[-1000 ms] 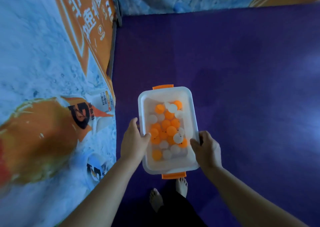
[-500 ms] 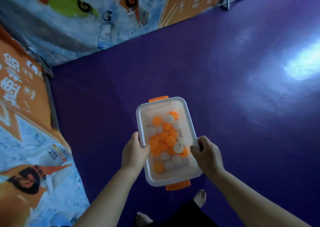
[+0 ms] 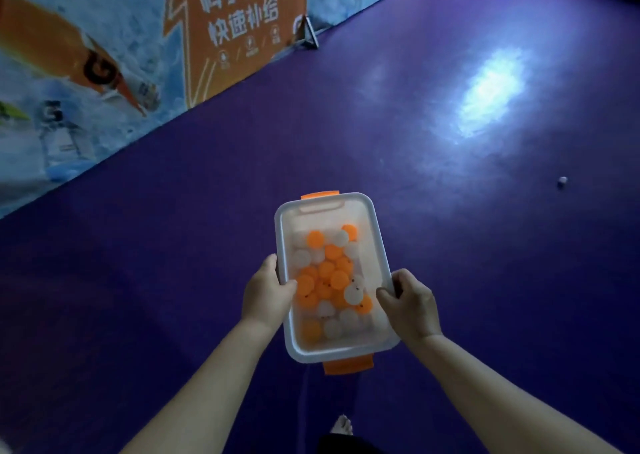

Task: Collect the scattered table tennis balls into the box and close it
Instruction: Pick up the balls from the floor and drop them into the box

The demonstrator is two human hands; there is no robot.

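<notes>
Head view. I see the box [image 3: 332, 355] open-topped and carried above the purple floor [image 3: 173, 246], between both hands. The left hand [image 3: 266, 292] grips the left rim with its thumb hooked inside. The right hand [image 3: 410, 303] grips the right rim, thumb over the edge. Balls [image 3: 327, 280], orange and white, are heaped inside, mostly toward the near end. A small white speck [image 3: 562, 181] lies on the floor well to the right; I cannot tell if it is a ball. A banner [image 3: 104, 55] stands along the left.
</notes>
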